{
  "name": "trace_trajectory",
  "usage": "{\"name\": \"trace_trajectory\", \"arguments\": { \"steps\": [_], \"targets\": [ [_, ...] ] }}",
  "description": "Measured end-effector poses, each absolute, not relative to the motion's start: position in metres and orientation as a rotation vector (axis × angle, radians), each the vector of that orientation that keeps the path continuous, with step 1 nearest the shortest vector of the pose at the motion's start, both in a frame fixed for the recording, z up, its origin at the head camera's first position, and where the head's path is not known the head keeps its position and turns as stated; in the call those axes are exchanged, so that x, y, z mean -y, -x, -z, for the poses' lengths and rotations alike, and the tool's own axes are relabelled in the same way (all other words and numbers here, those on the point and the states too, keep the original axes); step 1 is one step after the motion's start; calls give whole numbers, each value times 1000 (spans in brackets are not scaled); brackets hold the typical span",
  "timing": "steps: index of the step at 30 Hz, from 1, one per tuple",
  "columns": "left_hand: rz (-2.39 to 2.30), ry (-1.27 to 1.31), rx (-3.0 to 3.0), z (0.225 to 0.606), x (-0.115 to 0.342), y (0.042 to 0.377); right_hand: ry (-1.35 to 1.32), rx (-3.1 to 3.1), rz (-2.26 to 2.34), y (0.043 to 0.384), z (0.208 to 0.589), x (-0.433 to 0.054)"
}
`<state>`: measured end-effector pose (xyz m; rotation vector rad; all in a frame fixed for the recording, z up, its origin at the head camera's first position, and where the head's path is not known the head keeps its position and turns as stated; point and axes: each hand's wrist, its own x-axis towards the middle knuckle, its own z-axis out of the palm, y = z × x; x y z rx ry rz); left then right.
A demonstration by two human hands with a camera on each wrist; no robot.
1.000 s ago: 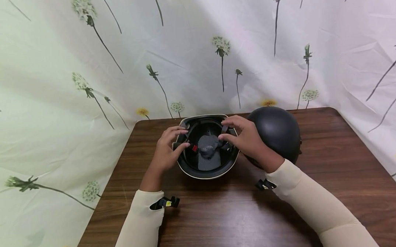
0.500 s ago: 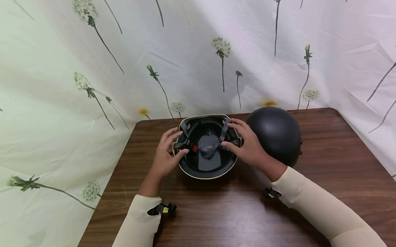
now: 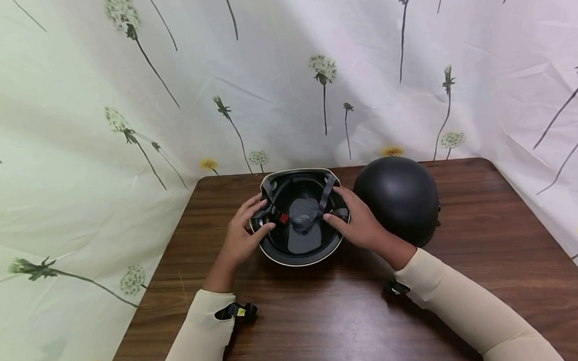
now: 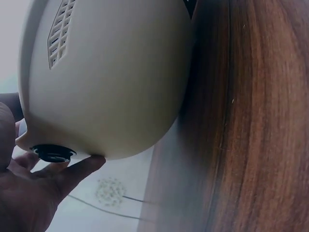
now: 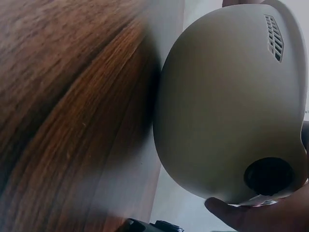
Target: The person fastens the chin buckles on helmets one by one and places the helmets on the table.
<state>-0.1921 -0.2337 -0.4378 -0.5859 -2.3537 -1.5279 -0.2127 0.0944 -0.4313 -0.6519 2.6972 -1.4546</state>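
Note:
A cream helmet lies upside down on the table, its dark lining and straps facing up. My left hand grips its left side, thumb over the rim and fingers along the outer shell. On the right side my right hand holds the rim the same way. Inside are a dark chin strap and a red buckle piece. Both wrist views show the smooth outer shell with a vent grille and a round black fitting.
A black helmet stands dome up just right of the cream one, close behind my right hand. The brown wooden table reaches back to a dandelion-print cloth. Small black devices sit at my wrists.
My right hand has let go of the chin strap and moved down to the rim. Both hands have closed on the helmet's sides. The helmet has shifted slightly left and towards me.

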Motion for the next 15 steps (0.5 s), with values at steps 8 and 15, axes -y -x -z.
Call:
{"name": "trace_trajectory", "arguments": {
  "steps": [8, 15],
  "targets": [
    [1521, 592, 2400, 417, 222, 180, 673, -2618, 1522, 213, 424, -96],
    [1473, 598, 2471, 431, 229, 193, 659, -2642, 1505, 212, 408, -98]
  ]
}}
